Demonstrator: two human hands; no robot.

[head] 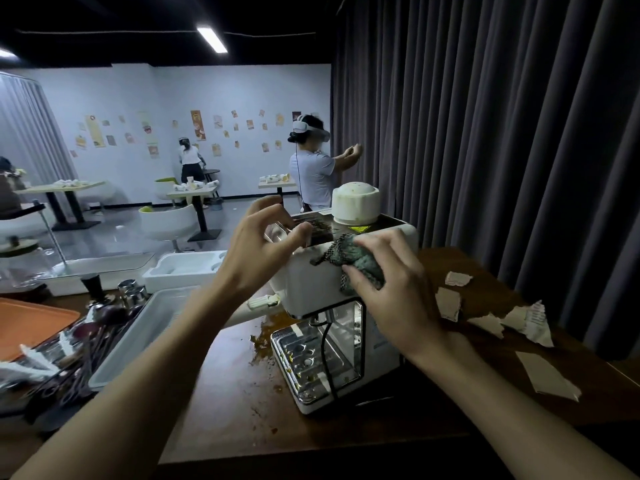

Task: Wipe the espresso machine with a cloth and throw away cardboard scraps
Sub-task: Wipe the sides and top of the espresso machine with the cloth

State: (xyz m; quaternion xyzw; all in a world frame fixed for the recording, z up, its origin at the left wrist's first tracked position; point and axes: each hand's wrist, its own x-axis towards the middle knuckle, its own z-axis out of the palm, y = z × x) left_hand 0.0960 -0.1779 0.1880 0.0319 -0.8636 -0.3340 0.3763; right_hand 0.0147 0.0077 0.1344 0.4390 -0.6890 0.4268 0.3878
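Head: right hand (391, 285) grips knobbly cloth (358, 259) on glossy machine (311, 285).

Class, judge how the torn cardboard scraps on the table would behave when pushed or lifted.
The cardboard scraps look thin and flat: probably light, apt to slide. Ragged torn edges suggest they bend or tear easily.

cloth (362, 260) half hidden under right hand (398, 299), orange tray (31, 323) cut by left edge

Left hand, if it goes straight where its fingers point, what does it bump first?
Most likely the top edge of the espresso machine, right in front of the left hand and its curled fingers. Its thumb may already touch it; depth is unclear.
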